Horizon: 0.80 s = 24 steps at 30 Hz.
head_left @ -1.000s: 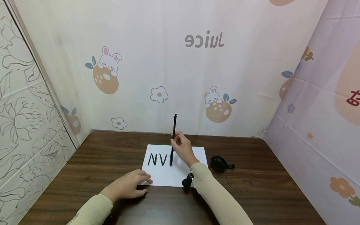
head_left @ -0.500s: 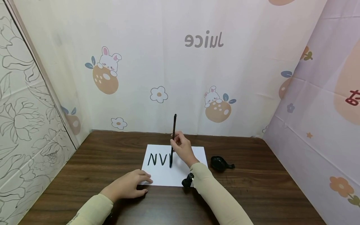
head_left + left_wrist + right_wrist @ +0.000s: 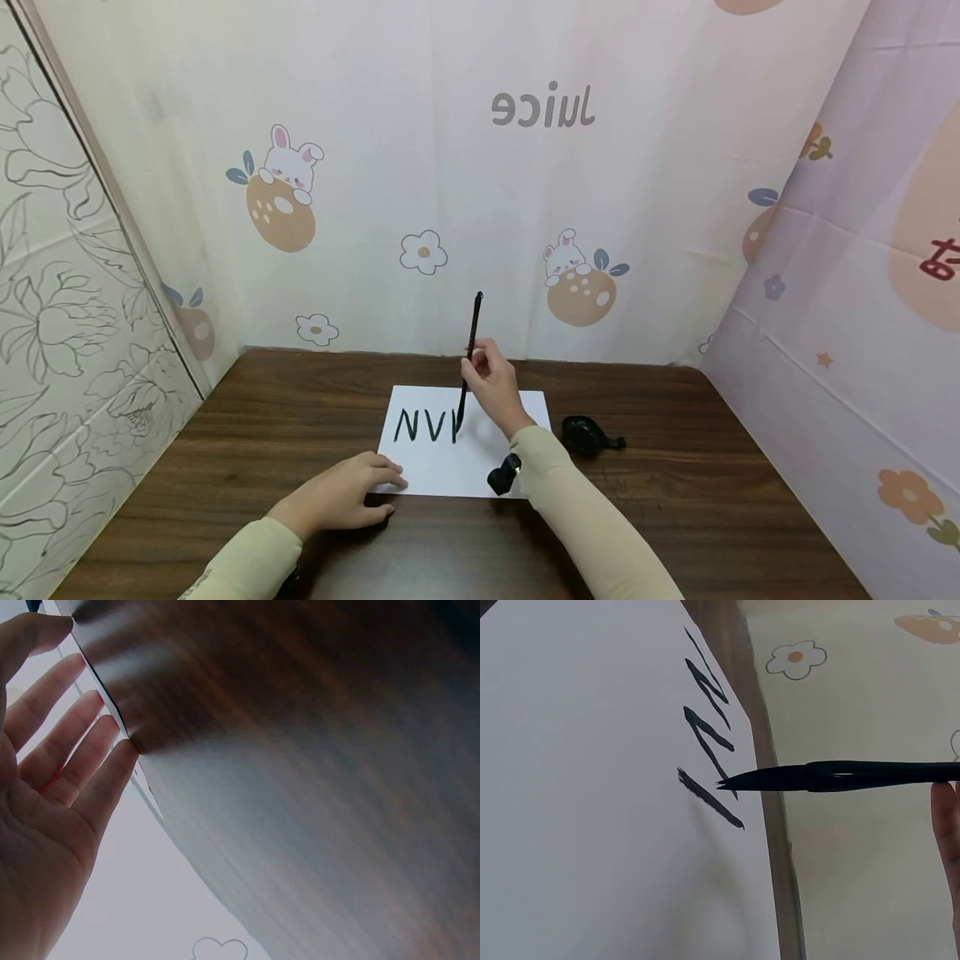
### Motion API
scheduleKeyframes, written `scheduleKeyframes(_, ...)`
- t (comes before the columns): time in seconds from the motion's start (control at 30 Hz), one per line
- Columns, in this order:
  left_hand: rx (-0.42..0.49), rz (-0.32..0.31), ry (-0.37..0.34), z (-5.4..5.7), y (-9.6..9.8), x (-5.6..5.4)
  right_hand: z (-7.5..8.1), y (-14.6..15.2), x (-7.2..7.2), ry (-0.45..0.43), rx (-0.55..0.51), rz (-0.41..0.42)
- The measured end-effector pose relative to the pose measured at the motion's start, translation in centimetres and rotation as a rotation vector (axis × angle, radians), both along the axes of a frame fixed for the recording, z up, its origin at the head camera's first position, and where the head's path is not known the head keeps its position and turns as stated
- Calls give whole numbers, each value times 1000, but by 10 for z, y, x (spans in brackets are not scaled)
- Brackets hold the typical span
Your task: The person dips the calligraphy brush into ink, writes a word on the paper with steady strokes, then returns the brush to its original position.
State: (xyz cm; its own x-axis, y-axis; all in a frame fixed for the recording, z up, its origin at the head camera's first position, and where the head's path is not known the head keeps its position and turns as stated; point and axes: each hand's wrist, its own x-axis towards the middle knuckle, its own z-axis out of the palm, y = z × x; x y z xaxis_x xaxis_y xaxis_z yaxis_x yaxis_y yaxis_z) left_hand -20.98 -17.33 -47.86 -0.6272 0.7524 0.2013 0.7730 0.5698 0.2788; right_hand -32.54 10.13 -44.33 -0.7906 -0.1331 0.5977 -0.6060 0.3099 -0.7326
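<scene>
Brush (image 3: pixel 840 777) is in the right hand (image 3: pixel 495 387), thumb and fingers pinched round the handle, which is nearly upright with a bit of a lean. Its tip is by the single dark stroke (image 3: pixel 711 799) on the white paper (image 3: pixel 450 471), right of an N (image 3: pixel 407 425) and a V (image 3: pixel 435 426); can't tell for sure whether it's touching. Left hand (image 3: pixel 337 493) is loosely open, holding nothing, fingertips resting at the paper's near left corner, thumb over the wooden table (image 3: pixel 225 442). Some black dish (image 3: pixel 587 437) sits just right of the paper.
</scene>
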Motion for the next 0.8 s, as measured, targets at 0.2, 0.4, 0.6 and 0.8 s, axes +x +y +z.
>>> scheduleKeyframes(0.2, -9, 10, -16, 0, 0, 0, 1, 5, -3, 36, 6, -40)
scheduleKeyframes(0.4, -11, 12, -20, 1, 0, 0, -2, 8, -5, 74, 1, -70)
scheduleKeyframes(0.6, -5, 11, -15, 2, 0, 1, -3, 10, -7, 97, 5, -83)
scheduleKeyframes(0.8, -5, 15, -11, 0, 0, 1, -5, 11, -8, 102, 16, -83)
